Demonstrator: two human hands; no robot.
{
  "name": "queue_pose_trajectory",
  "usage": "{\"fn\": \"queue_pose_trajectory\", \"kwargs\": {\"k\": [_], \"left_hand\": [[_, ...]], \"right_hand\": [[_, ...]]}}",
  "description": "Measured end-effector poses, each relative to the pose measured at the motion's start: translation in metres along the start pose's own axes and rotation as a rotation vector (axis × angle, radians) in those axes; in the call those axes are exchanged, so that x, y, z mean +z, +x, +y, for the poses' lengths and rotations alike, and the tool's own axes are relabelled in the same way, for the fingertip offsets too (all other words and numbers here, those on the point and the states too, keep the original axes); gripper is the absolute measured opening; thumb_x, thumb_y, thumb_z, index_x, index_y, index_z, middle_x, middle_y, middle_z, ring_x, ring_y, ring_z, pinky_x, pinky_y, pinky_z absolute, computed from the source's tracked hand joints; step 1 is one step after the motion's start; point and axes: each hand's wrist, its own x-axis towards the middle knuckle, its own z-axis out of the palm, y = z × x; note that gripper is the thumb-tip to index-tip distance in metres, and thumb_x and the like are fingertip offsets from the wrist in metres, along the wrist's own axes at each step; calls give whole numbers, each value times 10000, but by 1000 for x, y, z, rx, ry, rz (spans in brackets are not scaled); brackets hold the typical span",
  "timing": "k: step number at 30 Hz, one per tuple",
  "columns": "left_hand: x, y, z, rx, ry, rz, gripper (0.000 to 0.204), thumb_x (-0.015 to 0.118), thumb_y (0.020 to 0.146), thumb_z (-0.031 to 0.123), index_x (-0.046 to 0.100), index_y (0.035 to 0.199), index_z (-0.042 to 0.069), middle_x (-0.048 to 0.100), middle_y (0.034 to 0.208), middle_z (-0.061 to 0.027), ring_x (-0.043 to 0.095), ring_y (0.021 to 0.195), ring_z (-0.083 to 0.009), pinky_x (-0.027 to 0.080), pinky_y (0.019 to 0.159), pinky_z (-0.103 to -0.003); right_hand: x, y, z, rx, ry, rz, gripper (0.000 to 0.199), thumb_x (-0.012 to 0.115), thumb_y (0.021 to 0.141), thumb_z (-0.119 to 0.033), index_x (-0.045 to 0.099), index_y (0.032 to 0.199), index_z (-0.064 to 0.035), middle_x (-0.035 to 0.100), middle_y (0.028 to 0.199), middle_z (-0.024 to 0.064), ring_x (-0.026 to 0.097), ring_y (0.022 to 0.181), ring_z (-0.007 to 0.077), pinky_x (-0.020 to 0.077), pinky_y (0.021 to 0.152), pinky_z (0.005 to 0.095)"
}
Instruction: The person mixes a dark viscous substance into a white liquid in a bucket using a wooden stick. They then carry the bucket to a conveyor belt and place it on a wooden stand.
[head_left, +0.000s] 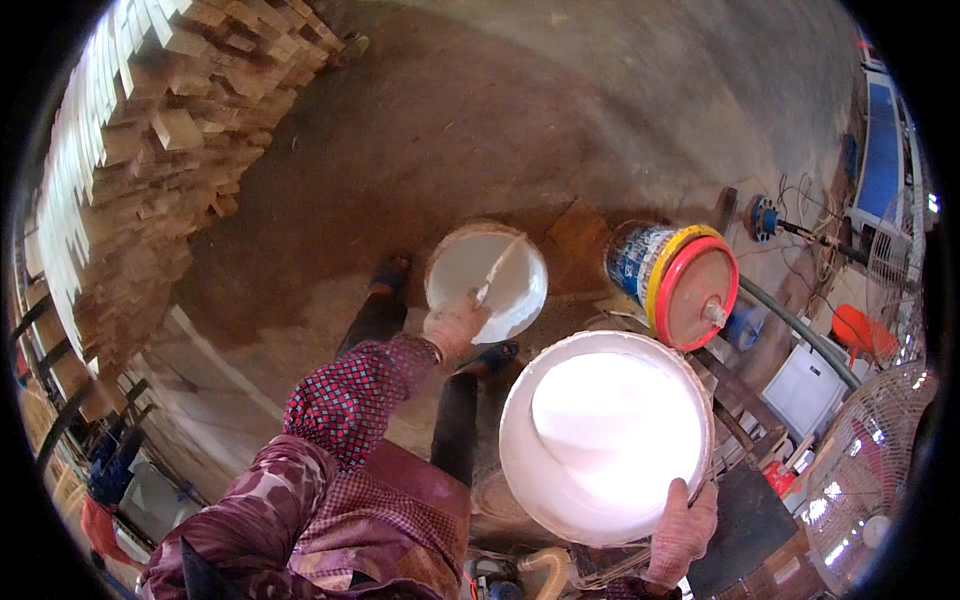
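Nearest, right hand (pixel 684 535): fingers curled over the near rim of the large white bucket (pixel 605 435), gripping it at its lower right edge.
Large white bucket: round, tipped toward the camera, full of smooth white paste or paint; sits in the lower right, well nearer than the small tub.
Sleeves: left forearm in a dark red checked sleeve (pixel 345 400), coming up from the lower edge over a maroon patterned garment.
Left hand (pixel 455 325): fingers closed around the lower end of a pale stick (pixel 497 268), just at the near rim of the small white tub (pixel 487 282).
Pale stick: slanted up and to the right across the tub's white contents, its far end near the tub's upper rim.
Small white tub: round, on the floor between the feet and beyond the left hand, left of and farther than the large bucket; holds the same white stuff.
Legs: dark trousers and dark shoes (pixel 388 275) on either side of the tub's near edge.
Beside, right: a printed can lying on its side with a red and yellow lid (pixel 695 290), just above the large bucket's rim; a green hose (pixel 800 330) passing behind it.
Far right: fan grilles (pixel 865 470), an orange object, cables, a blue panel.
Floor (pixel 480 120): brown dust and bare concrete.
Farthest, upper left: a tall stack of cut wooden blocks (pixel 160 130).
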Motion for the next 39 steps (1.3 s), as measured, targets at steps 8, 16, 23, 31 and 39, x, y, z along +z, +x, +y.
{"fn": "queue_pose_trajectory", "kwargs": {"k": [8,16,23,31,39], "left_hand": [[-77,2,-20,-490,-216,-5,785,662,790,380,319,1419,59,357,1432,-204,359,1318,-337,311,1084,-388],[-109,-1,-36,-426,-295,-168,865,699,763,370,268,1442,51,315,1457,-209,339,1335,-341,295,1094,-377],[-137,16,-16,-340,-342,-390,778,677,779,386,353,1389,28,440,1358,-212,435,1243,-335,345,1041,-372],[-107,-2,-54,-443,-695,-89,792,649,816,390,307,1405,-15,333,1454,-194,324,1349,-290,269,1097,-334],[-107,-39,-85,-469,-703,34,775,606,845,410,308,1416,-19,317,1471,-198,293,1372,-300,214,1125,-351]], "right_hand": [[15,-20,-31,-23,-6,13,397,601,787,-213,562,1101,28,613,1026,238,585,968,392,443,850,446],[17,-28,-77,42,-203,-3,448,593,784,-258,559,1121,36,599,1075,247,578,999,392,433,873,453],[30,-28,-88,63,-262,5,454,584,783,-281,549,1092,50,593,1056,250,566,992,405,426,877,464],[36,-28,-84,42,-255,-5,441,588,788,-266,560,1104,40,596,1067,249,573,1006,403,437,876,461],[34,-30,-94,-29,-216,-67,541,582,824,-278,465,1208,85,539,1121,299,519,1037,448,409,909,474]]}}
